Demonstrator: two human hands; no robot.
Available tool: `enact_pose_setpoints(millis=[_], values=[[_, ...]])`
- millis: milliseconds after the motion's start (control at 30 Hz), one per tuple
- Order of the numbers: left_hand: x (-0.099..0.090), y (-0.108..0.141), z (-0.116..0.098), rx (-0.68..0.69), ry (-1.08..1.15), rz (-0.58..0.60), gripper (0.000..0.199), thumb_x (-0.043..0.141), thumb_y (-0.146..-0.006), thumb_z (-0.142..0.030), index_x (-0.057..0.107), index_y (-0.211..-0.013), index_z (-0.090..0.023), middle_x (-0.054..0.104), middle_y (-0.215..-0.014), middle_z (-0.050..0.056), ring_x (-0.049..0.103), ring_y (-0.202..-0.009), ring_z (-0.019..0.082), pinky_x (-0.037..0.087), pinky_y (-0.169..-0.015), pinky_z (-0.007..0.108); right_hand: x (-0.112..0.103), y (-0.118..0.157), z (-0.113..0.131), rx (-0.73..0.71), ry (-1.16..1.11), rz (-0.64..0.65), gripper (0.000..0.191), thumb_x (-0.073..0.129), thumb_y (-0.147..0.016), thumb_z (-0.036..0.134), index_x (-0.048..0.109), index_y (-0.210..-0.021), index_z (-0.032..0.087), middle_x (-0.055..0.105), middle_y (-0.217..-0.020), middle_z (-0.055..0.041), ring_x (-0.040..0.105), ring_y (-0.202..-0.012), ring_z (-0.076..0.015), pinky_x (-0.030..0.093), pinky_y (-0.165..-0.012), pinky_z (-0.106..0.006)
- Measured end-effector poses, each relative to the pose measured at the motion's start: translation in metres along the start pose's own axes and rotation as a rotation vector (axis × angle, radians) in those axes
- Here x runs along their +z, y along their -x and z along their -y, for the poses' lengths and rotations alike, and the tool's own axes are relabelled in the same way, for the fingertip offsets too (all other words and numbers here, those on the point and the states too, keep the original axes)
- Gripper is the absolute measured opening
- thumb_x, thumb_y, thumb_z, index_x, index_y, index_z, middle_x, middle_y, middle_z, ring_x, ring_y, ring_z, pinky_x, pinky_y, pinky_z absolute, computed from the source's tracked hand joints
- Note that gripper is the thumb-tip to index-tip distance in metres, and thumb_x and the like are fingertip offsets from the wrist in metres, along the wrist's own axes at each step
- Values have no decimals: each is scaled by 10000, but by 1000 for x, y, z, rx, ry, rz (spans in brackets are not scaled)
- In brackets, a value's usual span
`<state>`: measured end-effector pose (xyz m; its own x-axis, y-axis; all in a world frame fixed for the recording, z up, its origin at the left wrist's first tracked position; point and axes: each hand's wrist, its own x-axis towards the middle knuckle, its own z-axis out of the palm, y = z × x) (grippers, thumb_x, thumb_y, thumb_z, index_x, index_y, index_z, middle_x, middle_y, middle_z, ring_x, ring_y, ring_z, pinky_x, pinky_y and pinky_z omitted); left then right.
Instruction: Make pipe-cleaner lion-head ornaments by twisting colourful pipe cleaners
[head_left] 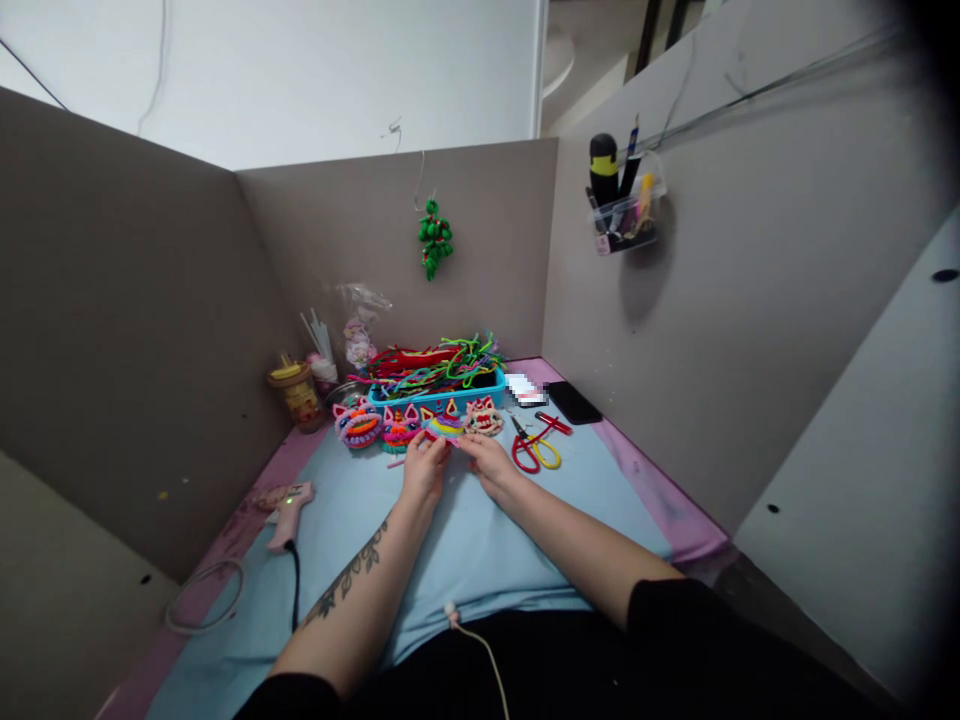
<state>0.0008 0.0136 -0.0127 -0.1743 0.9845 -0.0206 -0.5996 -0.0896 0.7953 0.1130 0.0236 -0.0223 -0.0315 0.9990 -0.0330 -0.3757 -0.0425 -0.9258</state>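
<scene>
My left hand [427,466] and my right hand [486,460] are close together over the table, fingers pinched. A small pink pipe cleaner piece [453,441] stretches between the two sets of fingertips; its exact shape is too small to tell. Just beyond them stands a row of fuzzy, colourful animal-like heads: a purple and orange one [357,424], a pink and red one [399,427], a yellow and blue one [441,416] partly behind my fingers, and a cream one [484,416]. A short pink stick-like piece [395,463] lies left of my left hand.
Behind the heads, a blue basket [442,395] holds many pipe cleaners. Scissors [536,450] and a black phone [574,402] lie to the right. A pink glue gun [291,515] with a black cord rests left. Grey partitions [480,250] enclose the table.
</scene>
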Motion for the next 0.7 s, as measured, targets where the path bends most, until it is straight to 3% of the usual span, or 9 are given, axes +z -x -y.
enact_pose_setpoints(millis=[133, 333, 433, 567, 700], values=[[2, 2, 0, 37, 11, -29, 563, 807, -510, -163, 484, -971, -175, 617, -694, -21, 610, -614, 112, 460, -681, 266, -3, -2, 1, -19, 54, 13, 314, 670, -609, 452, 614, -707, 159, 613, -655, -25, 502, -581, -130, 340, -507, -223], [5, 2, -2, 149, -18, -83, 622, 789, -525, -173, 423, -1027, -182, 594, -698, -34, 593, -611, 102, 444, -661, 244, -5, 5, 8, -512, 571, -75, 239, 607, -713, 394, 581, -618, 176, 558, -662, -7, 490, -666, -146, 382, -623, -258], [6, 3, 0, 165, -40, -92, 618, 787, -528, -190, 417, -1023, -181, 571, -676, -45, 574, -587, 93, 423, -617, 220, -2, 8, 6, -551, 723, -36, 203, 648, -692, 341, 594, -596, 170, 551, -645, -4, 495, -653, -143, 383, -630, -260], [7, 4, 1, 157, -37, -66, 613, 790, -524, -194, 426, -1017, -186, 563, -669, -49, 581, -592, 96, 438, -636, 233, 1, 11, 6, -609, 744, -43, 180, 592, -727, 250, 591, -565, 172, 538, -620, 3, 503, -642, -137, 389, -626, -255], [6, 4, -3, 62, 13, -67, 592, 786, -528, -165, 429, -1001, -187, 564, -627, -58, 595, -564, 112, 482, -658, 283, -4, 12, 19, -684, 681, 70, 143, 571, -747, 216, 632, -624, 177, 545, -674, -7, 509, -653, -133, 397, -613, -252]])
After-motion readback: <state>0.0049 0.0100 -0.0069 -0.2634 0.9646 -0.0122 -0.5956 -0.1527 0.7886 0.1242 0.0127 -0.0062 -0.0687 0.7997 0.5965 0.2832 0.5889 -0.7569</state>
